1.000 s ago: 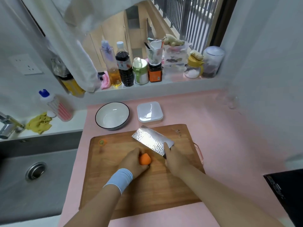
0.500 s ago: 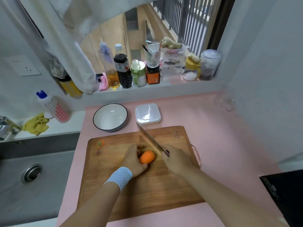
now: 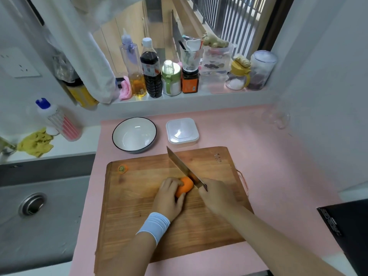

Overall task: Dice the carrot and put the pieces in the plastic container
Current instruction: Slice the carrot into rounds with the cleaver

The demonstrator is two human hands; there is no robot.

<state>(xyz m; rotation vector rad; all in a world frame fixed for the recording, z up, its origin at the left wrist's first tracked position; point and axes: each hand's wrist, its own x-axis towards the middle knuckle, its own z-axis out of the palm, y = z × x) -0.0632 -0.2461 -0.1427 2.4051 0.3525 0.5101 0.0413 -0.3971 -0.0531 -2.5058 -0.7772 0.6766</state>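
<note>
An orange carrot (image 3: 184, 186) lies on the wooden cutting board (image 3: 139, 212), and my left hand (image 3: 168, 198) holds it down with curled fingers. My right hand (image 3: 216, 196) grips the handle of a cleaver (image 3: 182, 168). The blade stands edge-down against the carrot's right end. A cut carrot end (image 3: 122, 168) sits near the board's far left corner. The plastic container (image 3: 182, 131), white and square with its lid on, stands just behind the board.
A white bowl with a dark rim (image 3: 134, 134) sits left of the container. A sink (image 3: 31, 206) lies to the left of the pink counter. Bottles and jars (image 3: 151, 70) line the window sill. A black object (image 3: 346, 230) is at the right edge.
The cleaver turned from lying flat-side up to standing on its edge, and came down against the carrot. My left hand stayed on the carrot.
</note>
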